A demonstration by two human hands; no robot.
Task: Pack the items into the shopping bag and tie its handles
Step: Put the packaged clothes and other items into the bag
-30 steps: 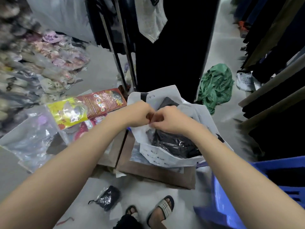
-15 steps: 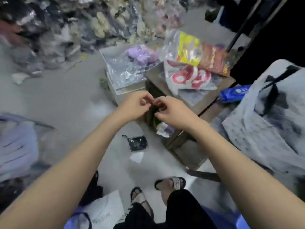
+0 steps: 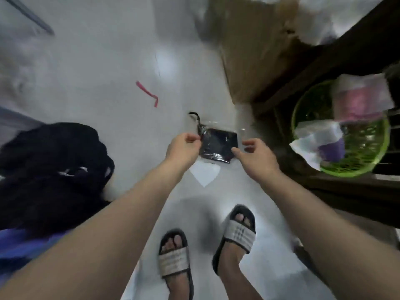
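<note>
Two bare hands reach down to a small black packet (image 3: 218,145) in clear plastic, which lies on the pale floor (image 3: 97,72). The packet's long axis runs left to right, slightly tilted. Its gathered neck, with a black tail, points away from the person and leftward. The left hand (image 3: 184,148) is at the packet's left edge, thumb and forefinger curled together by the neck; whether they grip the plastic cannot be told. The right hand (image 3: 257,158) hovers at the packet's right edge, fingers loosely spread, holding nothing. A white paper scrap (image 3: 204,174) lies just on the person's side of the packet, and a green basket (image 3: 346,173) is well to its right.
</note>
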